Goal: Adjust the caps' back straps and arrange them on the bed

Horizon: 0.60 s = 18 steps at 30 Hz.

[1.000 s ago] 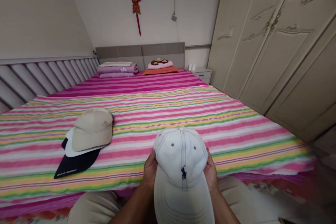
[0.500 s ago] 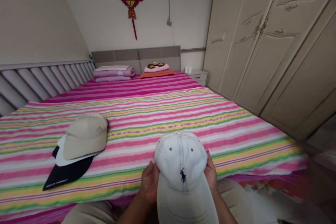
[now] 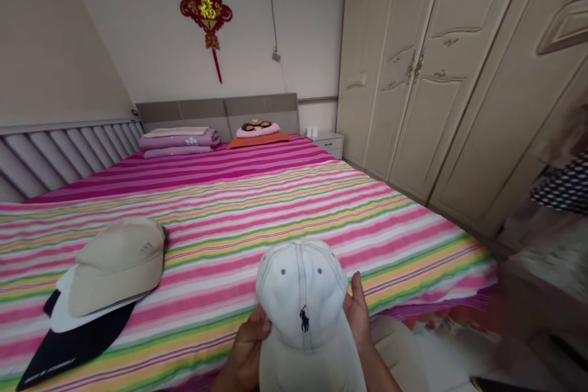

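Low in the middle of the head view is a white baseball cap (image 3: 294,288) with a dark horse-rider emblem, its brim pointing toward me. My left hand (image 3: 248,343) grips the cap's left side, the thumb on the outside near the brim. On the opposite side my right hand (image 3: 359,317) holds the cap, with a fingertip sticking up past the edge and the other fingers partly hidden behind it. To the left, a beige cap (image 3: 122,263) lies stacked on a white cap (image 3: 64,312) and a black-brimmed cap (image 3: 78,349).
The caps lie on a striped bedspread (image 3: 220,220). Folded purple bedding (image 3: 179,141) and a pink pillow (image 3: 257,130) are at the headboard (image 3: 261,113). A slatted rail (image 3: 73,153) runs along the left; a wardrobe (image 3: 413,128) and nightstand (image 3: 331,141) stand right.
The view has turned to the right, so the bed and the stacked caps appear further left. Both hands still hold the white cap; my left thumb rests further onto its side.
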Motion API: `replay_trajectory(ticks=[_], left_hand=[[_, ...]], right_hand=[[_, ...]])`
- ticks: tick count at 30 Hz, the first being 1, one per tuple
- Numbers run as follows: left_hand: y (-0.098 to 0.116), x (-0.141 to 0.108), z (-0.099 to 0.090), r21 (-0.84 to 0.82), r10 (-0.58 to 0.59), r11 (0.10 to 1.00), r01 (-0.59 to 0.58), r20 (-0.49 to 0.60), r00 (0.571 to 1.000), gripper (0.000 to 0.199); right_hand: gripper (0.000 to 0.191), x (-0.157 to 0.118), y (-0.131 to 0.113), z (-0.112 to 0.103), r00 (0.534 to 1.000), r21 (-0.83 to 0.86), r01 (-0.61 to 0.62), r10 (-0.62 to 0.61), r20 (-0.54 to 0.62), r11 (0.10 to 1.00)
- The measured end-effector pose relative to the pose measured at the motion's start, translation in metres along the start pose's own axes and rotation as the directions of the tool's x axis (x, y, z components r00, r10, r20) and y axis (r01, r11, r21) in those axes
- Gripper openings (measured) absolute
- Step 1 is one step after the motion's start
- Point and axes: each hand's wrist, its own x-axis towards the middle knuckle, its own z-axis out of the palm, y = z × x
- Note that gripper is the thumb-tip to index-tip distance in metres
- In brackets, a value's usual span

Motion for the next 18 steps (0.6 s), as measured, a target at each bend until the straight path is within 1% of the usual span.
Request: replay_trajectory(ticks=[4,7,9,13,18], left_hand=[[0.007,0.005,0.005,0.029,-0.003,1.0,0.001,0.043,0.999,0.037],[0.013,0.015,0.007,0.055,0.041,0.998,-0.044,0.057,0.998,0.042],[0.018,0.024,0.009,0.069,0.065,0.995,-0.069,0.058,0.996,0.048],[0.021,0.044,0.012,0.062,0.099,0.993,-0.103,0.052,0.994,0.068],[0.014,0.064,0.013,0.056,0.077,0.995,-0.079,0.039,0.996,0.072]], right_hand=[[0.062,-0.007,-0.003,-0.005,0.998,-0.049,0.015,-0.011,0.068,0.999],[0.063,-0.021,-0.001,-0.017,0.996,-0.096,-0.048,0.055,0.077,0.994],[0.056,-0.031,0.001,-0.026,0.994,-0.106,-0.083,0.09,0.065,0.991],[0.035,-0.041,0.004,-0.037,0.999,-0.046,-0.008,0.01,0.044,0.999],[0.024,-0.039,-0.006,-0.037,0.995,-0.009,0.083,-0.083,-0.059,0.997]])
